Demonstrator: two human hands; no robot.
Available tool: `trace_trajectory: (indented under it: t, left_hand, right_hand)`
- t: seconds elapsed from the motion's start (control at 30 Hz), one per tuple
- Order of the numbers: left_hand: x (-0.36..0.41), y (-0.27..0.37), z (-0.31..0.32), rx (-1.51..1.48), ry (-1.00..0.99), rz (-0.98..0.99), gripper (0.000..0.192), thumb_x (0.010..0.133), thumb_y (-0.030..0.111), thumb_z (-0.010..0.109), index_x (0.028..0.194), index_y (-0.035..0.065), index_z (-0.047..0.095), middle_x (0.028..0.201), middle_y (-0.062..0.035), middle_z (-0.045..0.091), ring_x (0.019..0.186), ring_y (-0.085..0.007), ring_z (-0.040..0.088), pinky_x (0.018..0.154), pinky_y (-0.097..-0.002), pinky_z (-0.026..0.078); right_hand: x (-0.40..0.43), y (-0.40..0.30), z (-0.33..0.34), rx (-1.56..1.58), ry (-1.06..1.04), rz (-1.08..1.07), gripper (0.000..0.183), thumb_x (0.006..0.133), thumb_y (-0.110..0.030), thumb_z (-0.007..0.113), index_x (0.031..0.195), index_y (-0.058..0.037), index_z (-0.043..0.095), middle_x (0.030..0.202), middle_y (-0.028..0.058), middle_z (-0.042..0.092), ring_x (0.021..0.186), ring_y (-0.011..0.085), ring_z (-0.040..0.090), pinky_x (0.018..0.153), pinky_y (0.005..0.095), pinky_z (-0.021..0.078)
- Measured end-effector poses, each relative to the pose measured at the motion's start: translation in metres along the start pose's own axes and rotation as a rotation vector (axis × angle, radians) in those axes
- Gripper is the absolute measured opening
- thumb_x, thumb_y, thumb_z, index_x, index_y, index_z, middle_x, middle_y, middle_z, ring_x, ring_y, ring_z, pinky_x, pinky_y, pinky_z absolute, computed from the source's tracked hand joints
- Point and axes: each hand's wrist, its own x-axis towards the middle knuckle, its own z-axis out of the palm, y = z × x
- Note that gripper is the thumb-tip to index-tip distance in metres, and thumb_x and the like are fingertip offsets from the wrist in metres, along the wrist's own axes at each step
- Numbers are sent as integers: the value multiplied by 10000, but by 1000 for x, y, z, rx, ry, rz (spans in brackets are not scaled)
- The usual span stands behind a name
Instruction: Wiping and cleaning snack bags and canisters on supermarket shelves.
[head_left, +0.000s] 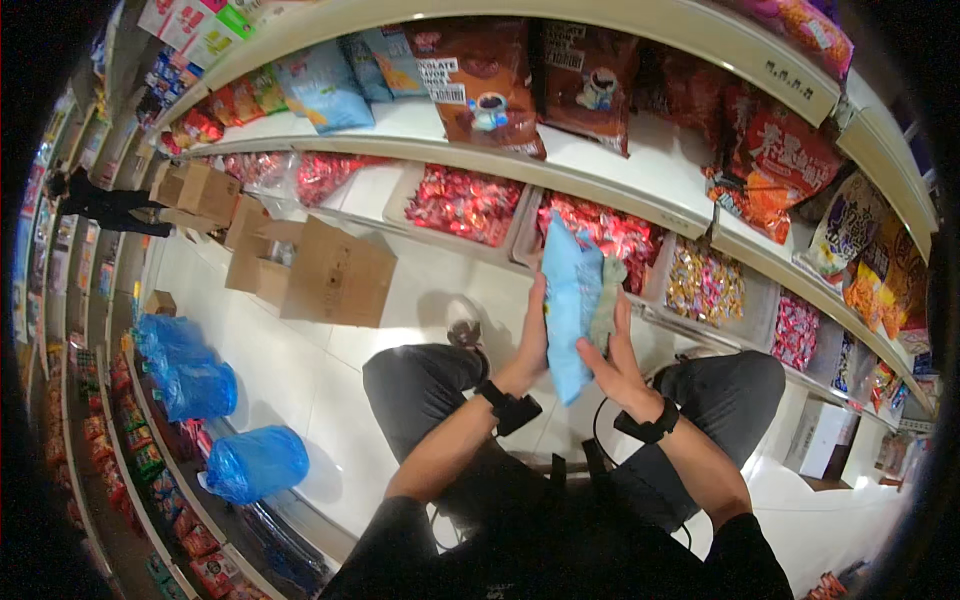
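Observation:
A light blue snack bag (571, 300) is held upright between my two hands, with a grey-green bag (609, 300) against its right side. My left hand (534, 330) presses on the left side of the blue bag. On the right, my right hand (619, 367) has its thumb at the blue bag and its fingers along the grey-green one. Just beyond the bags is a bin of red-wrapped candies (600, 225). Brown chocolate-flavor snack bags (487, 90) and other light blue bags (322, 86) stand on the shelf above.
An open cardboard box (341, 274) sits on the tiled floor at the left, near large blue water bottles (259, 461). A bin of gold-wrapped candies (705, 281) is to the right. A white carton (821, 439) stands at the right. Another person (105, 202) is far left, by shelves.

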Motion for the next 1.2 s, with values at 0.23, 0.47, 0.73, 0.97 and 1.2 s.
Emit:
trace_trajectory:
  t: [0.23,0.47,0.73,0.97,1.2]
  left_hand:
    - [7,-35,-7,801,165,380,779,920,438,550,1443,-16,194,1434,-195,345,1338,-252,315,1081,-325,285]
    - [-2,-24,-4,1223,-51,710,755,809,301,700,1390,-14,335,1409,-265,349,1361,-371,299,1108,-425,243]
    - [2,-5,14,835,-63,659,728,822,229,681,1411,-3,321,1460,-179,315,1358,-305,303,1107,-394,251]
    - [-5,-4,5,381,139,126,668,854,384,673,1316,-21,410,1199,-117,550,1079,-166,536,930,-310,431]
    - [4,-10,0,140,91,39,578,875,454,614,1229,15,494,1059,-64,597,936,-143,585,829,-293,479]
  right_hand:
    - [14,3,-11,675,159,430,657,936,-318,555,1431,-4,258,1350,104,450,1232,193,439,1066,331,308]
    - [15,-14,-16,1152,44,761,515,929,-470,494,1275,-88,503,1164,86,608,1003,220,615,908,341,478]
    - [6,6,-2,768,124,587,479,923,-346,561,1290,-54,463,1216,72,556,1116,176,530,982,322,406]
    - [2,-14,-1,491,39,353,701,913,-133,548,1474,-21,142,1425,132,340,1273,211,377,1045,332,329]
    - [2,-6,-1,93,60,53,647,877,-189,603,1382,81,302,1389,265,350,1304,363,333,1104,404,230]
